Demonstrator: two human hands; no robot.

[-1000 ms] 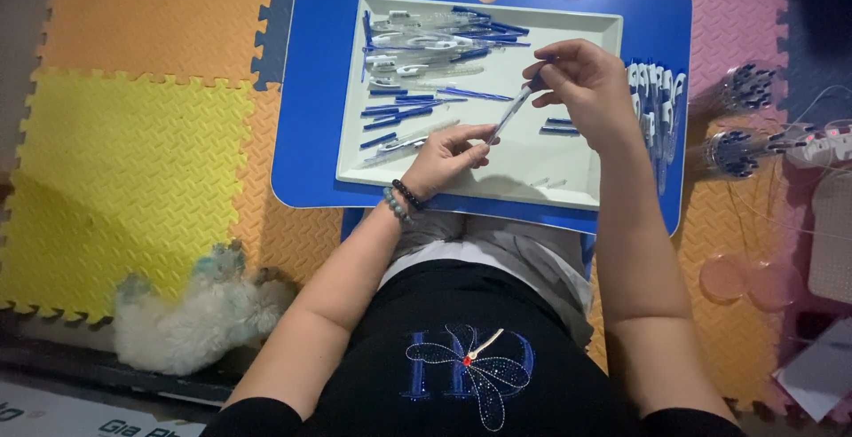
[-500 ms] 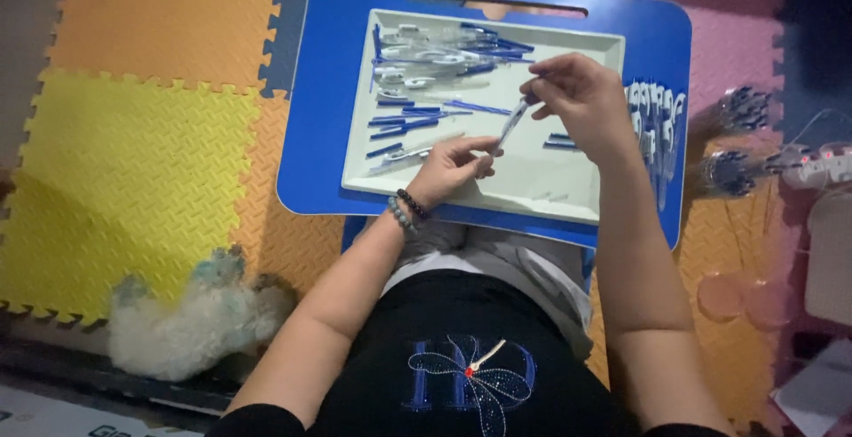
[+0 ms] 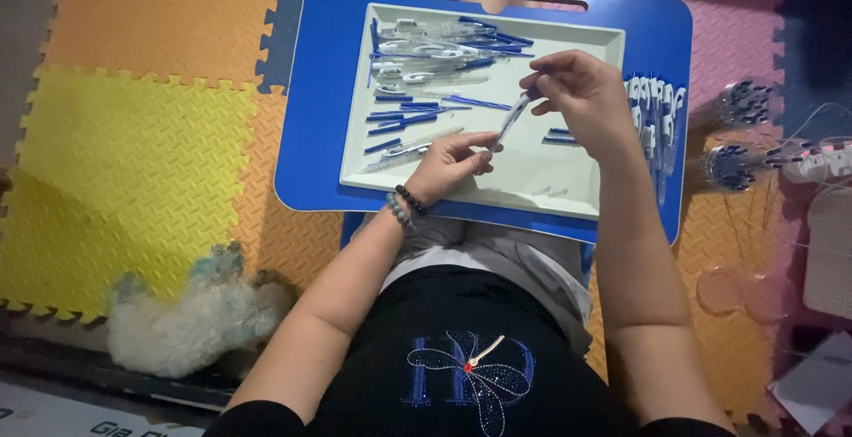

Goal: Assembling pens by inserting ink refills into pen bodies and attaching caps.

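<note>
A clear pen (image 3: 513,116) with a blue end is held slanted over a pale rectangular tray (image 3: 568,190). My left hand (image 3: 448,165) pinches its lower end, and my right hand (image 3: 581,95) grips its upper blue end. The tray rests on a blue lap table (image 3: 319,118) across my legs. Several blue refills, caps and clear pen barrels (image 3: 426,55) lie in the tray's far left part. A row of finished pens (image 3: 655,109) lies on the blue table just right of the tray. A bead bracelet is on my left wrist.
Coloured foam floor mats (image 3: 133,135) surround the table. A fluffy white toy (image 3: 191,322) lies at the lower left. Two clear cups of blue-capped pens (image 3: 741,131) lie on their sides at the right, near a power strip (image 3: 821,157) and round clear lids (image 3: 741,291).
Both hands stay on the same pen over the tray, shifting only slightly. The camera view has drifted a little, so the table sits slightly lower in the picture.
</note>
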